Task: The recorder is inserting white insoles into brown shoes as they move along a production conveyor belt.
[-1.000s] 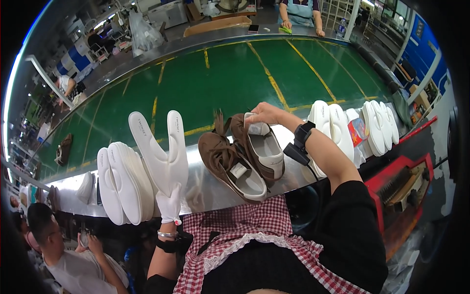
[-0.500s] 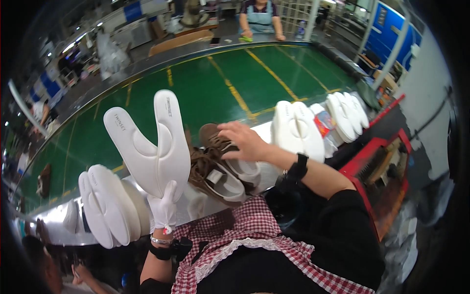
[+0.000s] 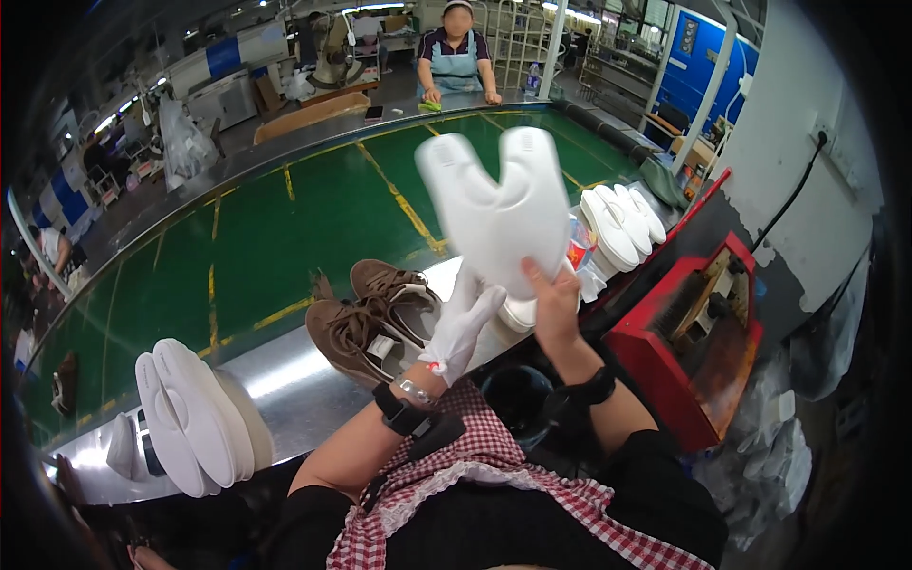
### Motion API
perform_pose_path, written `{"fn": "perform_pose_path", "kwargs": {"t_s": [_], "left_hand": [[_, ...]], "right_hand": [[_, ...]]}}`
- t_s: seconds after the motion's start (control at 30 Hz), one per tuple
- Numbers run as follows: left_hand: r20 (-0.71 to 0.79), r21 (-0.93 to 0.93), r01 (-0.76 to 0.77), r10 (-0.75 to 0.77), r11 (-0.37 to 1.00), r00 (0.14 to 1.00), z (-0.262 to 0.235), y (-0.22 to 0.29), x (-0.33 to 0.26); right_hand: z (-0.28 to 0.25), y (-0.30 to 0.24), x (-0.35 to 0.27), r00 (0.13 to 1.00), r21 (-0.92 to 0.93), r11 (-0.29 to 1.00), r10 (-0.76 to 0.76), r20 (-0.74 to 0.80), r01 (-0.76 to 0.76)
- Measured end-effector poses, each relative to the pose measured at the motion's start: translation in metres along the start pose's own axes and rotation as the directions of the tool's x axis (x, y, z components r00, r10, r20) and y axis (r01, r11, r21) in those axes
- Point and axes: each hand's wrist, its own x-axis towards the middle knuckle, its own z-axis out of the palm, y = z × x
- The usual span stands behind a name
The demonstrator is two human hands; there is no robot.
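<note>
A pair of white insoles [image 3: 499, 214], joined low down and spread apart in a V at the top, is held up in front of me. My right hand [image 3: 559, 309] is closed on their lower right edge, thumb on the near face. My left hand [image 3: 461, 328], in a white glove, is at their lower left edge with thumb and fingers apart; whether it touches them is unclear. Just left of the glove, two brown lace-up shoes, the nearer shoe [image 3: 347, 332] and the farther shoe [image 3: 385, 285], sit side by side on the metal ledge.
A stack of white insoles [image 3: 185, 413] stands on the metal ledge [image 3: 285, 380] at left, and more insoles [image 3: 617, 223] at right. Beyond runs a green belt [image 3: 313, 218] with yellow lines. A red machine [image 3: 689, 342] is at right. A co-worker [image 3: 456, 62] stands across the belt.
The insoles have moved right and turned over, passing from my gloved left hand into my right hand. My right hand has left the shoes. The view has shifted.
</note>
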Motion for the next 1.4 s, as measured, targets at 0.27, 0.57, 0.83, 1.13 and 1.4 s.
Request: {"fn": "perform_pose_path", "kwargs": {"t_s": [0.27, 0.57, 0.83, 1.13, 1.4], "left_hand": [[0.010, 0.324, 0.033, -0.038, 0.946, 0.999, -0.021, -0.041, -0.053], [0.006, 0.382, -0.056, 0.059, 0.923, 0.998, -0.036, -0.027, -0.075], [-0.010, 0.452, -0.110, 0.129, 0.885, 0.992, -0.049, -0.009, -0.083], [-0.241, 0.760, -0.009, 0.294, 0.650, 0.925, -0.128, 0.045, -0.154], [-0.523, 0.615, 0.786, 0.712, -0.065, 0.468, -0.284, 0.091, -0.303]], "right_hand": [[-0.101, 0.091, 0.055, 0.755, -0.834, -0.063, -0.391, 0.527, 0.549], [-0.118, 0.131, 0.026, 0.789, -0.797, -0.196, -0.134, 0.600, 0.572], [-0.119, 0.135, 0.018, 0.795, -0.782, -0.218, -0.036, 0.605, 0.585], [-0.024, 0.031, 0.001, 0.673, -0.661, 0.142, -0.051, 0.738, 0.736], [0.250, 0.001, -0.130, 0.425, -0.009, 0.829, -0.277, 0.862, 0.559]]}}
